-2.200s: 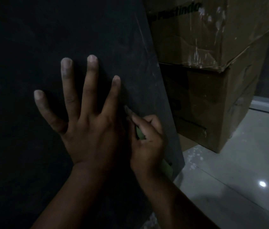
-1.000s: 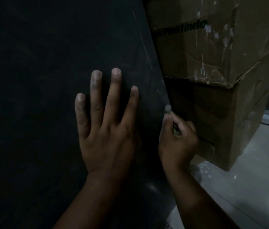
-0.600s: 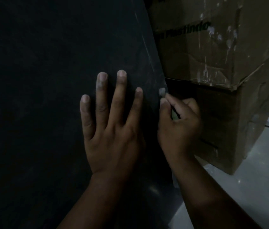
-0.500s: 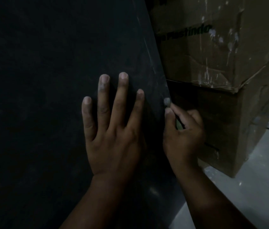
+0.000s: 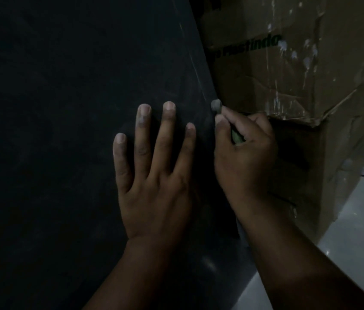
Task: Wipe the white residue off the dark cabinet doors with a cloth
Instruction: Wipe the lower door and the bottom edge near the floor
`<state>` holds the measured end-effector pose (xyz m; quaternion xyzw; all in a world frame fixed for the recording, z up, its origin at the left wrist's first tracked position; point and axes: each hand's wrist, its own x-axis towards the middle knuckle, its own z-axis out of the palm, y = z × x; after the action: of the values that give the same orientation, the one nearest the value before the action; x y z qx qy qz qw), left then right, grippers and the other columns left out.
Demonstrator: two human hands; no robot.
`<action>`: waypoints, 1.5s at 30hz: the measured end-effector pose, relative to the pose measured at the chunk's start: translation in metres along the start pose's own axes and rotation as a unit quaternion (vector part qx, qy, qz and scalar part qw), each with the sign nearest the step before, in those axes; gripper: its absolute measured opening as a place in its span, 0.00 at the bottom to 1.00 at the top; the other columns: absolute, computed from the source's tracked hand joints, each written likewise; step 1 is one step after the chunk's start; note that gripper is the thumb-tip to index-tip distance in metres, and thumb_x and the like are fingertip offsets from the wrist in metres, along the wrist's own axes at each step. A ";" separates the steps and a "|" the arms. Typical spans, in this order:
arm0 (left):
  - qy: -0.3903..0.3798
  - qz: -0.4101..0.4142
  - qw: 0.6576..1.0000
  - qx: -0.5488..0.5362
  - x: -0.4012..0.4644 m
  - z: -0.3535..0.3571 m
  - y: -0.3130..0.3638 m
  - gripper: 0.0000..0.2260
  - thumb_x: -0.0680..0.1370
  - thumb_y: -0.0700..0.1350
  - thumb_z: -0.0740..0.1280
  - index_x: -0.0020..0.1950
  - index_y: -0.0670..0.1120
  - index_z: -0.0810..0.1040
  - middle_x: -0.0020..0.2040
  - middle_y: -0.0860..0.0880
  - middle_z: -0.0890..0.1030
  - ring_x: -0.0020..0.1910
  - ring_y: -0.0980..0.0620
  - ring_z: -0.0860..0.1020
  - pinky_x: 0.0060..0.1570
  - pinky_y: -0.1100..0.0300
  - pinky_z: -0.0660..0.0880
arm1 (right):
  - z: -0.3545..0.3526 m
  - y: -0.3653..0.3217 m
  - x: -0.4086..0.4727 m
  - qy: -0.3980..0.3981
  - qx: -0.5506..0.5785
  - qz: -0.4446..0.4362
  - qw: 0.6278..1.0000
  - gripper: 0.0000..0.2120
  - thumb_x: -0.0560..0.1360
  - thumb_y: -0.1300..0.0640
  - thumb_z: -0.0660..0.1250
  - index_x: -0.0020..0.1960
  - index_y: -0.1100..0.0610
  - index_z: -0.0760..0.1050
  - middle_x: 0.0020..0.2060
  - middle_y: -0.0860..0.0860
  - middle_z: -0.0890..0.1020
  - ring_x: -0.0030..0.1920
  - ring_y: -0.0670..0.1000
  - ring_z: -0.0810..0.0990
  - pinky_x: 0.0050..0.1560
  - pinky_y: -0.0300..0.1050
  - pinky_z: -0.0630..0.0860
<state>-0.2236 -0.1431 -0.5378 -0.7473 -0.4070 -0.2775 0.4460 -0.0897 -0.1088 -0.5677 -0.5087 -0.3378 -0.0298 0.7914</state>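
The dark cabinet door [image 5: 64,130] fills the left and middle of the view. My left hand [image 5: 154,171] lies flat against it with straight, slightly spread fingers. My right hand [image 5: 243,153] is curled round a small green cloth [image 5: 236,137], most of which is hidden in the fist. Its fingertips press at the door's right edge, where faint pale streaks [image 5: 196,70] run up along the edge. Pale dust shows on the fingertips of both hands.
Two stacked brown cardboard boxes [image 5: 299,86], spattered with white marks, stand close behind the door's right edge. Pale glossy floor tiles [image 5: 350,231] show at the lower right, with a light skirting strip at the far right.
My right hand has slid from beside my left thumb to the door's right edge and then slightly up along it. My left hand has shifted rightward on the door, fingers closer together.
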 end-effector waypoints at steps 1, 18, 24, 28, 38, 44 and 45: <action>-0.001 -0.002 1.000 0.000 0.000 0.000 0.000 0.22 0.85 0.52 0.58 0.80 0.53 0.69 0.85 0.46 0.56 0.84 0.41 0.49 0.81 0.42 0.40 | -0.003 0.004 -0.004 -0.003 -0.004 0.008 1.000 0.10 0.80 0.57 0.71 0.59 0.57 0.85 0.44 0.51 0.78 0.42 0.39 0.76 0.43 0.24 0.71; 0.007 0.004 1.000 0.002 0.004 0.004 0.003 0.22 0.87 0.51 0.54 0.81 0.51 0.68 0.85 0.46 0.57 0.84 0.41 0.50 0.81 0.42 0.40 | -0.017 0.025 -0.026 -0.032 -0.028 -0.039 0.998 0.09 0.79 0.61 0.73 0.59 0.59 0.85 0.42 0.54 0.78 0.40 0.50 0.78 0.40 0.37 0.75; 0.021 -0.013 1.000 0.018 0.002 0.009 0.005 0.24 0.86 0.50 0.58 0.83 0.49 0.64 0.85 0.47 0.55 0.85 0.44 0.49 0.81 0.43 0.39 | -0.019 0.023 -0.030 -0.032 -0.019 -0.033 0.999 0.09 0.78 0.64 0.73 0.57 0.61 0.85 0.41 0.55 0.77 0.39 0.48 0.76 0.39 0.33 0.73; 0.031 -0.023 0.999 0.014 0.003 0.012 0.004 0.27 0.85 0.50 0.61 0.83 0.48 0.62 0.85 0.45 0.54 0.85 0.43 0.49 0.82 0.44 0.41 | -0.003 0.004 -0.006 -0.011 -0.012 -0.070 0.997 0.08 0.79 0.61 0.72 0.57 0.59 0.85 0.42 0.54 0.77 0.40 0.47 0.76 0.39 0.35 0.74; 0.032 -0.009 0.999 0.018 -0.005 0.013 0.008 0.24 0.87 0.53 0.56 0.83 0.47 0.64 0.85 0.46 0.57 0.84 0.43 0.51 0.82 0.45 0.41 | -0.020 0.017 -0.048 -0.072 0.003 -0.059 0.996 0.09 0.78 0.64 0.73 0.57 0.60 0.85 0.40 0.55 0.78 0.38 0.47 0.76 0.38 0.37 0.73; 0.010 0.011 1.000 0.015 -0.016 0.015 0.010 0.25 0.86 0.49 0.57 0.83 0.47 0.62 0.85 0.46 0.55 0.85 0.43 0.49 0.82 0.45 0.40 | -0.019 0.032 -0.055 -0.005 0.042 0.093 0.995 0.09 0.78 0.61 0.73 0.58 0.58 0.85 0.43 0.53 0.79 0.43 0.38 0.77 0.43 0.26 0.71; 0.012 0.009 1.000 0.015 -0.018 0.016 0.011 0.24 0.86 0.49 0.56 0.83 0.47 0.62 0.85 0.46 0.55 0.85 0.43 0.49 0.82 0.45 0.40 | -0.024 0.039 -0.068 -0.002 0.040 0.114 0.993 0.09 0.78 0.61 0.73 0.58 0.57 0.85 0.43 0.52 0.79 0.43 0.38 0.77 0.43 0.25 0.71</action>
<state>-0.2226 -0.1383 -0.5635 -0.7409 -0.3991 -0.2760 0.4643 -0.1146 -0.1296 -0.6428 -0.5121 -0.2806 0.0751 0.8083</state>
